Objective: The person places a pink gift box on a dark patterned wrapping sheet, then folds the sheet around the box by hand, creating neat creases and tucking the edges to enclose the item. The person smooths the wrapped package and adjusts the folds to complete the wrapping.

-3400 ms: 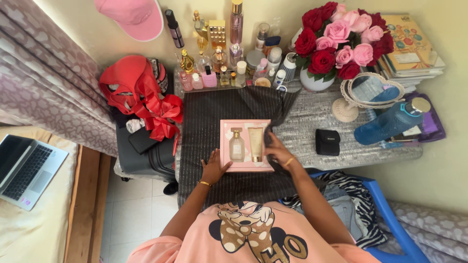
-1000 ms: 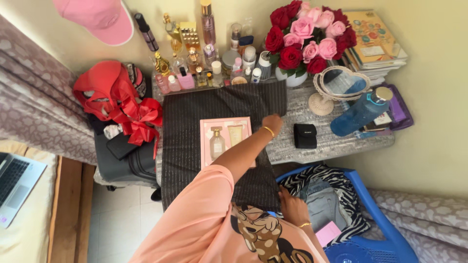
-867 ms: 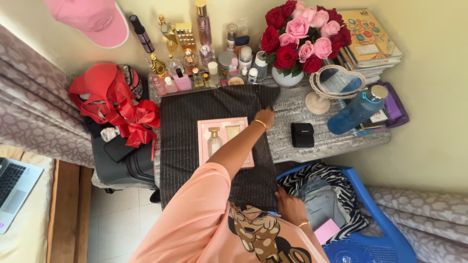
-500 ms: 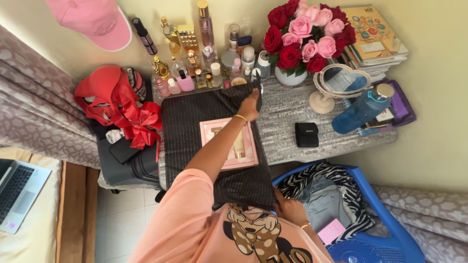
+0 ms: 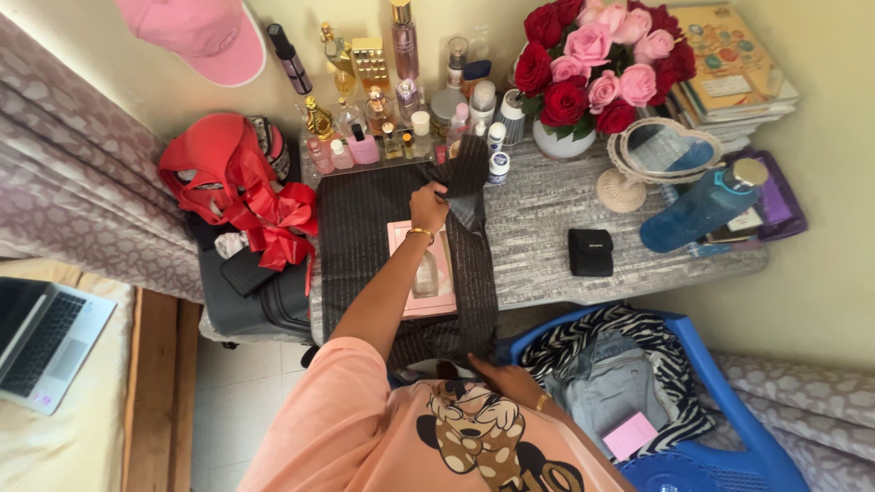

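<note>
Head view, looking straight down on a cluttered grey table [image 5: 556,246].

Left hand [image 5: 428,206]: arm stretched across the body toward 12 o'clock, gold bangle at the wrist. Fingers pinched tight on the far edge of the dark pinstriped cloth [image 5: 365,228], holding a flap of it lifted and drawn over toward 9 o'clock.

Pink gift box [image 5: 421,278]: lies flat on the cloth, directly at 6 o'clock of the left hand. The folded flap covers its right edge; a bottle inside shows under the forearm.

Right hand [image 5: 497,375]: low, close to the person's chest, at the near hanging end of the same cloth. Fingers look curled on the fabric edge, but the grip is partly hidden by the shirt; cannot tell for sure how it holds.

Around:
- Perfume bottles [image 5: 383,100] crowd the wall at 12 o'clock of the cloth.
- Vase of red and pink roses [image 5: 597,64] at 1 o'clock.
- Small black pouch [image 5: 591,252] on bare tabletop at 3 o'clock of the box, well apart.
- Blue water bottle [image 5: 702,210] lying further at 3 o'clock.
- Red bow [image 5: 278,219] at 9 o'clock, just beside the cloth.
- Blue plastic chair [image 5: 720,410] with clothes at 4 o'clock.
</note>
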